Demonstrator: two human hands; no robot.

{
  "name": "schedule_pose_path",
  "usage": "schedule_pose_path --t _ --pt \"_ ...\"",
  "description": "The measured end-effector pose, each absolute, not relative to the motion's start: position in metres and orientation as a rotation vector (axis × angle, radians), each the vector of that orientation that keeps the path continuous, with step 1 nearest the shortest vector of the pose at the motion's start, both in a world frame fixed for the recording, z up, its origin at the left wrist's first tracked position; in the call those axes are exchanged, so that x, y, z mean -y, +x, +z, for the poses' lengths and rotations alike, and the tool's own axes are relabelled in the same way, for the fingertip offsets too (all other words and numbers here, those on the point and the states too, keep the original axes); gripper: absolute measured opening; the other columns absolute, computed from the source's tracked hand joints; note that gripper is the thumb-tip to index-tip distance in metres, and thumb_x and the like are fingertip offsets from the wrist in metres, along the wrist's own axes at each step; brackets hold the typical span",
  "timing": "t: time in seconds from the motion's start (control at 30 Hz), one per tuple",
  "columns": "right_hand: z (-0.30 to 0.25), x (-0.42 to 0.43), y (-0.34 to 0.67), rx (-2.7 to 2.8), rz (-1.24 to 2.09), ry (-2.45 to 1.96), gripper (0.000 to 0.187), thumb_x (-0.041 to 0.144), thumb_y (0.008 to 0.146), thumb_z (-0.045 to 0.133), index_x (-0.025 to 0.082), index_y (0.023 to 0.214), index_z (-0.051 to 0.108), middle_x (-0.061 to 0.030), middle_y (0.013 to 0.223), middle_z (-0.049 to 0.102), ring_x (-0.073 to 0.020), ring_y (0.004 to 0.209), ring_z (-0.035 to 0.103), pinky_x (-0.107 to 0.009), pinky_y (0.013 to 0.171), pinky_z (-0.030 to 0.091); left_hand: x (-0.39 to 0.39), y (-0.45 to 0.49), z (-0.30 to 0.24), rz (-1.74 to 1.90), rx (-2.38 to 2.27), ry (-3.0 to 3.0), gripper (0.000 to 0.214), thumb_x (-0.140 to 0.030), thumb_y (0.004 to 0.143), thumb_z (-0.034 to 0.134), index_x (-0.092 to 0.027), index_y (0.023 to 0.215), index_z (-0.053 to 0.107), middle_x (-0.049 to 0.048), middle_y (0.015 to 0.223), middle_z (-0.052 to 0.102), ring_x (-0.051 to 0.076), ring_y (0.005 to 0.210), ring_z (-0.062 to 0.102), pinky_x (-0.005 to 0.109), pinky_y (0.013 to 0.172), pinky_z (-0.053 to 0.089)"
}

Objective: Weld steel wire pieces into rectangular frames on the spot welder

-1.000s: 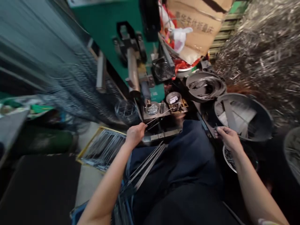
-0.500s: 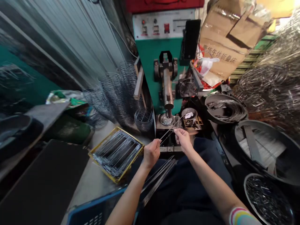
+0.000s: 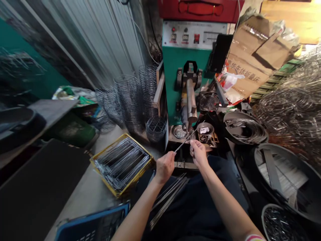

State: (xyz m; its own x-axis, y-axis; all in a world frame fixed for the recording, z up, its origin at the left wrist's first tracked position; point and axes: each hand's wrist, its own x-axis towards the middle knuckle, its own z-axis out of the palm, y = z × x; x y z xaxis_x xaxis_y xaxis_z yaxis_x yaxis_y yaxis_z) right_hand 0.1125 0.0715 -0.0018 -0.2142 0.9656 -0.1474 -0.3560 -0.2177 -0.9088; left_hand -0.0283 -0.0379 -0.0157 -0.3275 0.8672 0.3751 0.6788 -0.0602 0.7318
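Observation:
My left hand (image 3: 165,166) is closed around the near end of a thin metal wire (image 3: 181,146). The wire slants up and right, its far part beneath the tip of the electrode arm (image 3: 191,100) on a green spot-welding machine (image 3: 173,90). Just right of the wire, my right hand (image 3: 199,153) is closed with thumb and fingers pressed together; whatever it pinches is too small to make out. A dish of small metal pieces (image 3: 179,132) sits just beyond the wire. Several loose wires (image 3: 169,197) lie across my lap, under my left forearm.
A yellow crate (image 3: 117,190) of wire frames stands at left, with a blue crate (image 3: 92,219) nearer. Stacked wire rings (image 3: 127,103) stand behind. On the right are a basin of curved wires (image 3: 247,130), a large basin (image 3: 313,214) and a bowl of small metal parts (image 3: 281,222).
The view has shifted, so the machine appears further right and lower. My right hand has come slightly away from the wire; my left hand still grips it.

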Motion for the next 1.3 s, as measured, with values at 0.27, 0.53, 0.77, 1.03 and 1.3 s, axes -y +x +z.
schedule_pose_path --t 0.27,0.53,0.77,1.03,1.3 --pt "0.0 -0.08 0.106 0.925 1.647 -0.909 0.04 0.048 0.067 0.08 0.019 0.069 0.053 0.0089 0.047 0.042 -0.003 0.036 0.029 -0.016 0.033 0.02 0.03 -0.027 -0.013 1.35 -2.018 1.731 0.029 -0.036 0.098 0.044 -0.023 0.082 0.064 0.0084 0.065 0.062 0.021 0.06 0.058 0.032 0.06 0.035" --pt "0.003 -0.082 0.104 0.928 1.633 -0.886 0.037 0.044 0.069 0.079 0.018 0.069 0.053 0.0091 0.048 0.042 -0.0028 0.036 0.028 -0.016 0.034 0.02 0.028 -0.027 -0.008 1.35 -2.142 1.925 0.029 -0.029 0.1 0.042 -0.02 0.08 0.06 0.0034 0.061 0.062 0.016 0.058 0.06 0.027 0.057 0.036" --pt "0.005 -0.088 0.1 0.919 1.627 -0.905 0.037 0.044 0.065 0.08 0.018 0.069 0.055 0.0093 0.046 0.042 -0.003 0.035 0.028 -0.016 0.033 0.02 0.023 -0.03 -0.005 1.326 -2.184 1.998 0.027 -0.026 0.101 0.043 -0.018 0.081 0.059 0.0021 0.063 0.063 0.014 0.058 0.062 0.025 0.058 0.038" --pt "0.007 -0.09 0.096 0.909 1.643 -0.932 0.035 0.046 0.064 0.079 0.018 0.072 0.058 0.0096 0.046 0.04 -0.0032 0.036 0.026 -0.017 0.033 0.019 0.022 -0.036 -0.003 1.276 -2.177 2.011 0.027 -0.026 0.1 0.044 -0.018 0.079 0.058 0.0018 0.063 0.062 0.014 0.058 0.061 0.025 0.058 0.037" --pt "0.006 -0.099 0.111 0.956 1.579 -0.951 0.039 0.047 0.065 0.08 0.018 0.065 0.053 0.0087 0.046 0.043 -0.0031 0.035 0.03 -0.016 0.032 0.02 0.008 -0.032 0.003 1.301 -2.099 2.012 0.033 -0.031 0.101 0.041 -0.018 0.076 0.059 0.0015 0.06 0.06 0.012 0.054 0.057 0.024 0.056 0.036"
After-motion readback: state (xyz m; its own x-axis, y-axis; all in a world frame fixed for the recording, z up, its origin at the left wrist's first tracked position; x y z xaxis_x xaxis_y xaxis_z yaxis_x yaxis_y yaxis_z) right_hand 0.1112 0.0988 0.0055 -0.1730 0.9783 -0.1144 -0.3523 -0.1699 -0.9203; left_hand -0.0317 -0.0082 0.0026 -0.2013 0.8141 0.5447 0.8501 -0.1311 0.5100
